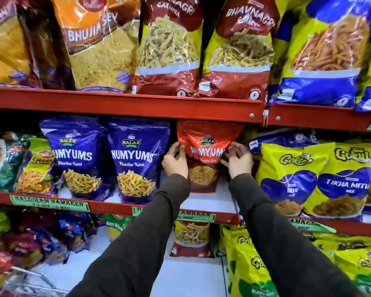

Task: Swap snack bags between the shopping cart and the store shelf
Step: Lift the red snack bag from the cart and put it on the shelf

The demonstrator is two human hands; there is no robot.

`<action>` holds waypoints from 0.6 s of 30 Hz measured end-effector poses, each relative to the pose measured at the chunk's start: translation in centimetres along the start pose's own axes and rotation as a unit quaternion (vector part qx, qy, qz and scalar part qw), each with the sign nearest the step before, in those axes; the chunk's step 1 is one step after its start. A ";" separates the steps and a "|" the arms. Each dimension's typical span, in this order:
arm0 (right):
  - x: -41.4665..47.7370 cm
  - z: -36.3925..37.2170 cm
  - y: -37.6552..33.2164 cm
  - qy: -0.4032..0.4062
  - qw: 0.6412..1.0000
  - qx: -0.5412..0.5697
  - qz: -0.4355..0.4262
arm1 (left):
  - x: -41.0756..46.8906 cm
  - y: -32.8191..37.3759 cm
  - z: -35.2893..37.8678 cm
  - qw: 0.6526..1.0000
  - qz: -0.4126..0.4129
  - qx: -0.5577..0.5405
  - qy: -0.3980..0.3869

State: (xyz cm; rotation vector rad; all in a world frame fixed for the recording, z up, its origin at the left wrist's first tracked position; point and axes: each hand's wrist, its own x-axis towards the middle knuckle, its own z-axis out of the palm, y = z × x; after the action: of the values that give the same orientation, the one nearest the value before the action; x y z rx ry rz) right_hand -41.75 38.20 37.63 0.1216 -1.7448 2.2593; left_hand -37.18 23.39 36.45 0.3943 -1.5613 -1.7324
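Note:
A red Balaji Numyums snack bag (204, 155) stands upright on the white middle shelf (223, 200), its top bent under the red shelf above. My left hand (176, 160) grips its left edge and my right hand (237, 159) grips its right edge. Two purple Numyums bags (135, 159) stand just to its left. The wire rim of the shopping cart (26, 277) shows at the bottom left corner; its contents are mostly out of view.
Yellow and blue Gopal bags (308, 179) crowd the shelf to the right. Large bags (240, 46) fill the upper shelf behind a red rail (124, 106). A red bag (192, 239) stands on the lower shelf, with yellow bags (266, 264) beside it.

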 end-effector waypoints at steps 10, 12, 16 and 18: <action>-0.8 -1.7 6.2 -0.106 0.966 -0.081 0.219 | -0.4 -5.9 -0.3 0.963 -0.211 -0.031 -0.165; -1.6 -2.0 6.1 -0.128 0.961 -0.053 0.239 | -0.6 -6.4 -0.7 0.964 -0.198 -0.018 -0.175; -3.2 -2.8 5.2 -0.118 0.968 -0.053 0.214 | -1.3 -6.5 -1.7 0.967 -0.165 0.008 -0.195; -4.3 -3.4 5.0 -0.123 0.970 -0.063 0.201 | -2.1 -6.5 -2.5 0.968 -0.159 0.000 -0.197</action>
State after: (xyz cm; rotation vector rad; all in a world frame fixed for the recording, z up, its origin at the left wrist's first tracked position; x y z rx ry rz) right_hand -38.68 39.58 31.01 0.0239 -2.2094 2.4840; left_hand -36.22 22.93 29.27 0.3272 -1.8544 -2.1582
